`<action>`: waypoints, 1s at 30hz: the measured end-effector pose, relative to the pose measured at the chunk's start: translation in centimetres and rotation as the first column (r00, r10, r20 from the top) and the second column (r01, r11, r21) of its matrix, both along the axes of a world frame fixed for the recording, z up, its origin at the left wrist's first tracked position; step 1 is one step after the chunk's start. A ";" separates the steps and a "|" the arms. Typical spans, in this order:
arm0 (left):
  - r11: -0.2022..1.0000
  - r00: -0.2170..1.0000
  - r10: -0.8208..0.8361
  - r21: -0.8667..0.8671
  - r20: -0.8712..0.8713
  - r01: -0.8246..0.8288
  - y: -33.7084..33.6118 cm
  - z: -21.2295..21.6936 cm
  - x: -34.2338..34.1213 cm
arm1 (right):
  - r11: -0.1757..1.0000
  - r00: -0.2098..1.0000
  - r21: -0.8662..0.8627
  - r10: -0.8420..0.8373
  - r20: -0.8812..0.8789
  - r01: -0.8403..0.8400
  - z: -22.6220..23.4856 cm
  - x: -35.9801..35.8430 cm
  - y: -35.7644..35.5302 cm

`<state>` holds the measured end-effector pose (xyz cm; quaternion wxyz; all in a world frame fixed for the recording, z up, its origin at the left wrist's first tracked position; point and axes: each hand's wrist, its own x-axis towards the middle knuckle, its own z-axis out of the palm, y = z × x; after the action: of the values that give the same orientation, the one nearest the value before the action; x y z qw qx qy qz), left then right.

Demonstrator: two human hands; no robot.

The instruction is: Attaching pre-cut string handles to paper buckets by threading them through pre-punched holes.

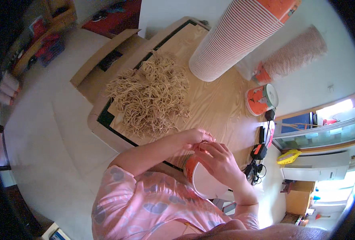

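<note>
My left hand (196,138) and my right hand (220,161) meet close in front of my body, over the near edge of the table. Their fingers are bent and pinched together around something small and reddish, mostly hidden by the fingers. Just below them, against my pink shirt, is an orange paper tub (190,167) with a broad white round face (209,183) turned up toward me. I cannot tell whether that face is its inside or its base. A loose heap of beige cords (151,96) lies on the table beyond my left forearm.
A tall stack of white-rimmed paper tubs (233,40) leans across the far side of the wooden tabletop (221,102). Right of it are a plastic-wrapped stack (293,54) and a short orange tub (261,100). Black adapters and cables (258,154) line the right edge. An open cardboard box (101,66) adjoins the left.
</note>
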<state>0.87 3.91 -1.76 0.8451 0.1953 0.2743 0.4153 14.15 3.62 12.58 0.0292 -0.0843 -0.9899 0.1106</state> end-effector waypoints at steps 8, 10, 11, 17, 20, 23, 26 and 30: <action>1.000 0.982 0.022 0.018 0.187 -0.025 -0.7 -0.6 0.7 | 0.960 0.952 -0.135 -0.266 -0.153 0.247 -0.8 2.6 1.4; 0.999 0.971 0.035 -0.004 0.237 -0.035 -0.9 -0.3 0.8 | 0.955 0.942 -0.144 -0.284 -0.180 0.260 -1.2 2.9 1.2; 0.997 0.975 0.073 -0.010 0.209 -0.073 -1.1 0.0 0.8 | 0.954 0.942 -0.146 -0.284 -0.181 0.260 -1.4 2.9 1.1; 0.969 0.971 0.238 0.054 0.033 -0.239 -1.1 0.5 1.5 | 0.936 0.927 0.007 -0.348 -0.141 0.353 -1.9 2.6 0.9; 0.957 0.956 0.275 0.121 -0.102 -0.262 -1.0 0.5 1.7 | 0.912 0.906 0.039 -0.399 -0.142 0.408 -2.3 2.8 1.2; 0.940 0.934 0.323 0.163 -0.154 -0.298 -1.2 0.4 1.9 | 0.907 0.900 0.015 -0.416 -0.130 0.421 -2.1 2.7 1.3; 0.930 0.922 0.351 0.177 -0.161 -0.323 -1.1 0.3 2.0 | 0.927 0.917 -0.026 -0.374 -0.142 0.374 -1.4 2.2 1.1; 0.937 0.926 0.336 0.158 -0.173 -0.310 -1.0 0.5 1.8 | 0.942 0.931 -0.069 -0.334 -0.144 0.328 -2.0 2.6 1.5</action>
<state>2.69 2.90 -1.27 0.7194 0.2410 0.3582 0.5442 16.70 5.09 10.63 0.1218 -0.2416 -0.9537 0.1317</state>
